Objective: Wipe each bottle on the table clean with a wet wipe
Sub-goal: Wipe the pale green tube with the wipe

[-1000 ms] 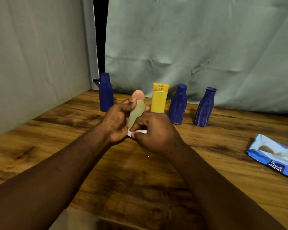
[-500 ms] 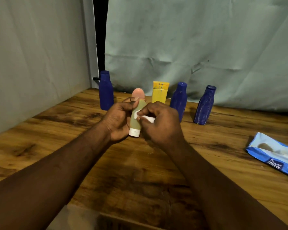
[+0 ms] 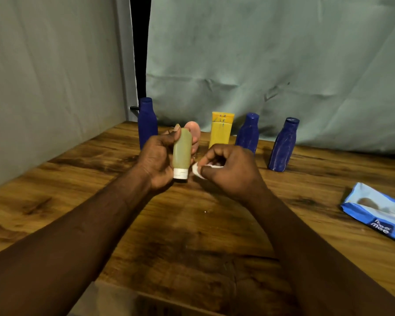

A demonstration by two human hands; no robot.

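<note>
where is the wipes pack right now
In the head view the wipes pack lies flat on the table at the far right, beyond the right hand and nearer the camera than the rightmost blue bottle.

Left grip [image 3: 156, 159] holding a green bottle [image 3: 181, 151] cap-down above the bench [image 3: 73, 179], right grip [image 3: 232, 171] pinching a white wet wipe [image 3: 197, 171] just beside its cap, pink bottle [image 3: 193, 131], yellow tube [image 3: 221, 131] and three blue bottles [image 3: 147, 124] [image 3: 248, 133] [image 3: 283, 147] behind, blue wipe pack [image 3: 379, 213] at right.
</note>
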